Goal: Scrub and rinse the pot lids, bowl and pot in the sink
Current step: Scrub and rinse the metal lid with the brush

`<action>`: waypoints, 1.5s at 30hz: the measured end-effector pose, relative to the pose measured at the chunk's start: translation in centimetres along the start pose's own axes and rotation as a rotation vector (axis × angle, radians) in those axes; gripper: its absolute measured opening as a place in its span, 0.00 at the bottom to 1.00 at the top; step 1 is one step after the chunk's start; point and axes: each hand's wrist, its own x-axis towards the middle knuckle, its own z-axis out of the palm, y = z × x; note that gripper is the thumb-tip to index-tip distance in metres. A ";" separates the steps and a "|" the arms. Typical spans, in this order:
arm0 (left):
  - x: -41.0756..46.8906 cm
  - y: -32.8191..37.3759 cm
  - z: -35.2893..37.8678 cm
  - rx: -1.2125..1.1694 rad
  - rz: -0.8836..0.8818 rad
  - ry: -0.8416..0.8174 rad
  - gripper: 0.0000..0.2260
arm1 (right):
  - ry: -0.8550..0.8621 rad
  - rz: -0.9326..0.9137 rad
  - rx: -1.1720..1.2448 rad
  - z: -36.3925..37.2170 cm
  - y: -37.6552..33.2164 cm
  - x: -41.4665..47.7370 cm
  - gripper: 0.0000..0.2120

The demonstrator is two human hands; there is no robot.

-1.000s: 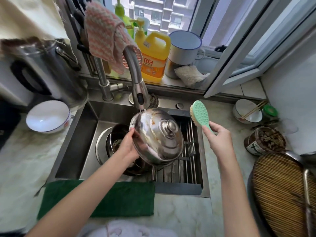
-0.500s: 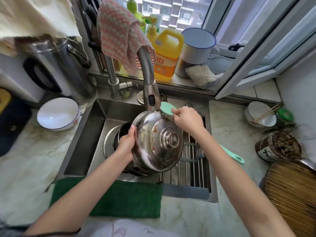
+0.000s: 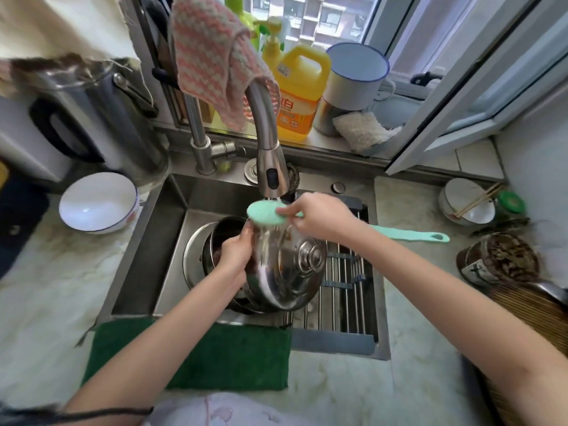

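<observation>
Here, landmark: rectangular stainless steel sink (image 3: 144, 250) set in the pale marble bench (image 3: 37, 302).
Lid: domed shiny steel pot lid with a round knob (image 3: 285, 265), held on edge over the sink's middle, knob side turned up and right.
Left hand: left hand (image 3: 235, 252) has its fingers curled round the lid's left rim, gripping it.
Right hand: right hand (image 3: 319, 218) is wrapped round the brush handle just behind the head, near the sink's back edge.
Brush: mint-green long-handled oval brush (image 3: 266, 213), head touching the lid's top rim, handle reaching past the sink's right side.
Water: curved steel faucet (image 3: 267, 149) at the sink's back, its spray falling on brush head and lid.
Pot: dark round pot (image 3: 227, 233) in the sink's left half, behind the lid.
Bowl: white blue-rimmed bowl (image 3: 96, 202) on the bench left of the sink.
Cloth: dark green cloth (image 3: 190, 355) lying along the sink's front edge.
</observation>
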 end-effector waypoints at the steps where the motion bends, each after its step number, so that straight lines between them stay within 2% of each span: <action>1: -0.1 0.0 0.1 -0.006 -0.005 -0.009 0.19 | 0.031 0.086 0.011 -0.2 1.0 0.8 0.17; 3: -0.1 0.1 0.1 -0.011 -0.006 -0.010 0.18 | 0.065 0.210 0.019 -0.3 2.3 1.4 0.17; 4: -0.1 0.1 0.1 -0.009 -0.008 -0.001 0.18 | 0.046 0.196 0.032 -0.2 1.9 1.1 0.17; 7: 0.1 0.0 0.2 -0.012 -0.001 0.029 0.17 | -0.015 -0.012 0.061 0.4 -1.2 -0.4 0.17; 8: 0.2 0.0 0.2 -0.011 0.000 0.026 0.17 | -0.024 -0.025 0.054 0.6 -1.2 -0.4 0.17; 9: 0.0 0.0 0.2 -0.011 -0.002 0.013 0.17 | -0.009 0.013 0.056 0.6 -0.4 0.0 0.17; 12: -0.1 -0.1 0.0 0.008 0.003 -0.020 0.20 | 0.040 0.290 0.079 0.4 3.6 1.8 0.17; 13: -0.1 -0.1 -0.1 0.010 0.003 -0.017 0.19 | 0.040 0.321 0.088 0.6 4.1 1.8 0.17; 18: -0.1 -0.1 -0.3 -0.017 -0.008 -0.013 0.18 | -0.001 0.049 0.247 1.4 0.6 -0.1 0.16; 19: -0.2 -0.1 -0.3 -0.016 -0.008 -0.016 0.18 | 0.006 0.061 0.207 1.3 1.3 0.1 0.16; 22: -0.4 -0.1 -0.4 -0.003 -0.013 -0.019 0.18 | 0.067 0.277 0.116 1.2 4.8 1.1 0.16; 23: -0.4 0.0 -0.4 -0.003 -0.015 -0.017 0.18 | 0.081 0.295 0.139 1.5 5.1 0.9 0.16; 26: -0.1 0.0 -0.7 -0.043 -0.056 -0.016 0.17 | 0.043 0.067 0.416 2.4 3.4 -1.1 0.16; 28: -0.1 0.0 -0.9 -0.059 -0.095 -0.032 0.18 | -0.007 -0.056 0.445 2.5 3.2 -2.3 0.17; 29: -0.1 0.1 -0.8 -0.073 -0.133 -0.046 0.19 | 0.015 -0.040 0.436 2.6 4.1 -1.9 0.16; 32: -0.5 0.4 -0.5 -0.189 -0.291 -0.136 0.19 | 0.124 0.159 0.567 2.8 6.4 -0.7 0.16; 34: -0.5 0.6 -0.6 -0.239 -0.363 -0.159 0.21 | 0.043 0.062 0.654 2.7 6.1 -0.6 0.17; 36: -0.2 0.6 -0.8 -0.226 -0.393 -0.142 0.22 | -0.061 -0.051 0.599 2.2 5.5 -0.6 0.20; 40: -0.2 0.6 -1.1 -0.197 -0.454 -0.144 0.21 | -0.019 0.085 0.572 0.9 7.6 0.5 0.19; 44: -0.1 0.1 -1.2 -0.148 -0.472 -0.158 0.21 | -0.187 -0.136 0.464 1.1 5.9 0.2 0.16; 45: 0.0 0.1 -1.2 -0.142 -0.462 -0.153 0.21 | -0.178 -0.157 0.422 0.8 5.7 0.3 0.16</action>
